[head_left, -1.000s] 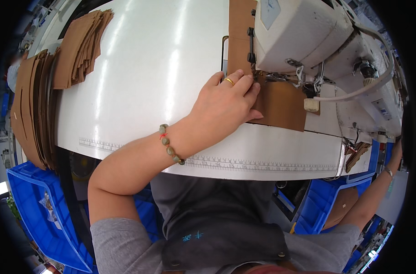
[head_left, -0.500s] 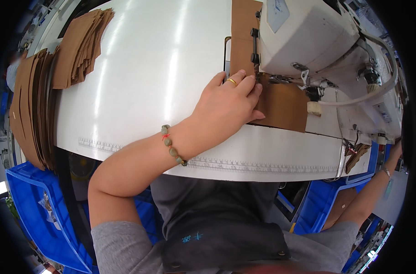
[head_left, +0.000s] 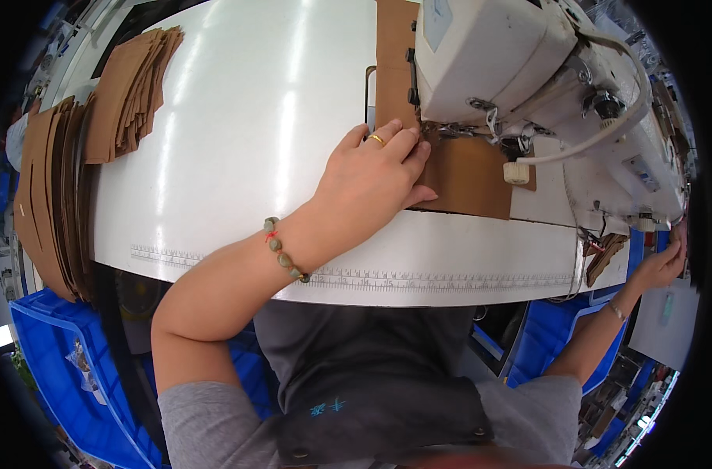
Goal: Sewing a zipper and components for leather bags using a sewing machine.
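Note:
My left hand (head_left: 375,168) lies over the near-left side of a flat brown sheet (head_left: 469,180), fingers stretched out and thumb apart. Its fingertips are close beside the needle area of a white sewing machine (head_left: 489,62). The sheet runs under the machine head, and a brown strip (head_left: 395,62) stretches away along the head's left side. At the far right, my right hand (head_left: 659,267) is raised against the machine's right end, its fingers bent; what they grip there is hard to make out near the dark rim.
Stacks of brown pieces stand at the table's left, one upright (head_left: 47,195) and one fanned (head_left: 129,94). A printed ruler (head_left: 356,277) follows the near table edge (head_left: 418,301). Blue bins sit below at left (head_left: 82,367) and right (head_left: 540,336). Small brown scraps (head_left: 606,259) lie at the right.
The view has shifted slightly, moving the table and machine leftward in the picture. My right hand shows more fully at the machine's right end. My left hand keeps its place on the brown sheet.

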A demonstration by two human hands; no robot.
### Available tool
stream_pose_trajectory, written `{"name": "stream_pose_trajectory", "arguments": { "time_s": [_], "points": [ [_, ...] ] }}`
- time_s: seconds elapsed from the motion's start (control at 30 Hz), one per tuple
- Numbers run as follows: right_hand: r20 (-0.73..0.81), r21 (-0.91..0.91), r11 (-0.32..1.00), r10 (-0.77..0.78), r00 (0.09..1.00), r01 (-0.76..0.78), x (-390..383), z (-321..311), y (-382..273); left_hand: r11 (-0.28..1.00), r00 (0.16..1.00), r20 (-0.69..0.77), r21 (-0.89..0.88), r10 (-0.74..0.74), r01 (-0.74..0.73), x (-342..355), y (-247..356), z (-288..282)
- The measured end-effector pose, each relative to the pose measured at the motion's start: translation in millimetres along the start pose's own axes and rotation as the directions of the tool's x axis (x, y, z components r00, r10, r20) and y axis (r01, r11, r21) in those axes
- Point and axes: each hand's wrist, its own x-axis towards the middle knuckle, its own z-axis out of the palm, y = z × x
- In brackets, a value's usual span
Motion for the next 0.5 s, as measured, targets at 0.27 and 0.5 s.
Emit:
{"name": "stream_pose_trajectory", "arguments": {
  "time_s": [0.27,0.5],
  "points": [
    [0.415,0.611,0.595,-0.802,0.429,0.522,-90,35,-247,0.997,0.995,-0.073,-0.029,0.071,-0.073,-5,-1,-7],
    [0.413,0.826,0.491,-0.862,0.295,0.277,-58,-3,-301,0.787,0.825,-0.152,-0.248,0.544,-0.565,-27,40,-15]
  ]
}}
